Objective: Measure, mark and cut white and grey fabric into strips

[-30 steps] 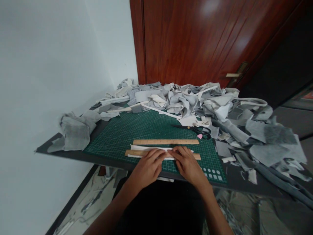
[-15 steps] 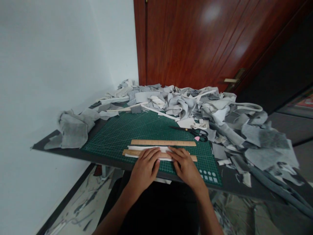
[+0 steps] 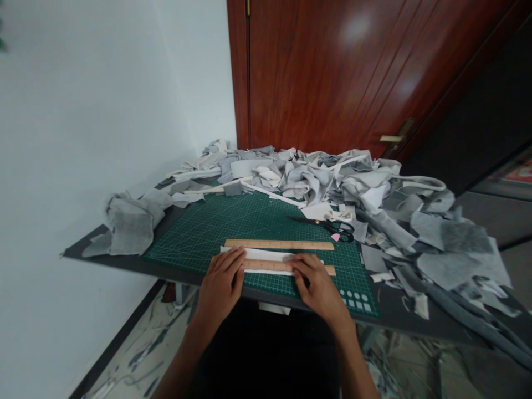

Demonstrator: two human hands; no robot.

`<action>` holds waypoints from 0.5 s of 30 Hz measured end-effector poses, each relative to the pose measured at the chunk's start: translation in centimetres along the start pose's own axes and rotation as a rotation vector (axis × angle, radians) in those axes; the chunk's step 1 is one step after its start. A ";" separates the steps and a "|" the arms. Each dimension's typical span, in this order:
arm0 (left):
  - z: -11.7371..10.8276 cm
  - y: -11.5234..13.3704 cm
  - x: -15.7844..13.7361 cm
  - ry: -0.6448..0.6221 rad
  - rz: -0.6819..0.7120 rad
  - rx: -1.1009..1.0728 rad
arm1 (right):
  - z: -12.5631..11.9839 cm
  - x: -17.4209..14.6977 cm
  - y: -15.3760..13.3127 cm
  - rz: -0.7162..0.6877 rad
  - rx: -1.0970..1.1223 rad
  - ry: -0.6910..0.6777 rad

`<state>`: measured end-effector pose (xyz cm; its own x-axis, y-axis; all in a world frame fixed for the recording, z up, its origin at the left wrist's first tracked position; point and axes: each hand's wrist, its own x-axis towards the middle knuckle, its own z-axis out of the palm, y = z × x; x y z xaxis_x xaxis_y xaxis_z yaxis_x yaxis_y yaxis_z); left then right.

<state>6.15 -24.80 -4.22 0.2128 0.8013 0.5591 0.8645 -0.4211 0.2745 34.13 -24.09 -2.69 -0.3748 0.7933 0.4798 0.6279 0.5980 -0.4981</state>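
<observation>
A white cloth strip [image 3: 268, 255] lies lengthwise on the green cutting mat [image 3: 245, 213], with a wooden ruler [image 3: 266, 266] on top of it. Its near edge shows below the ruler. My left hand [image 3: 222, 280] lies over the left end of ruler and cloth, fingers stretched forward and thumb apart. Toward the other end, my right hand [image 3: 315, 280] rests its fingers on the ruler and cloth, thumb away from the fingers. Parallel just beyond the strip is a second wooden ruler [image 3: 279, 244].
Black-handled scissors [image 3: 328, 224] and a small pink piece [image 3: 335, 237] lie right of the rulers. A heap of grey and white fabric scraps [image 3: 307, 180] lines the table's back and right. A grey cloth bundle [image 3: 132, 224] sits at left, near the wall [image 3: 103, 100].
My left hand has slid left along the ruler, from near the middle to its left end, uncovering the middle of the ruler and strip. My right hand stays about where it was.
</observation>
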 end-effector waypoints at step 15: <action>1.0 1.6 1.1 -0.006 -0.060 0.120 | 6.2 -1.4 -6.8 0.046 -0.146 0.209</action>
<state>8.21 -24.19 -3.98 0.1610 0.8261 0.5400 0.9239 -0.3187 0.2120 26.16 -28.55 -4.45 -0.2044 0.7692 0.6054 0.7382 0.5273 -0.4207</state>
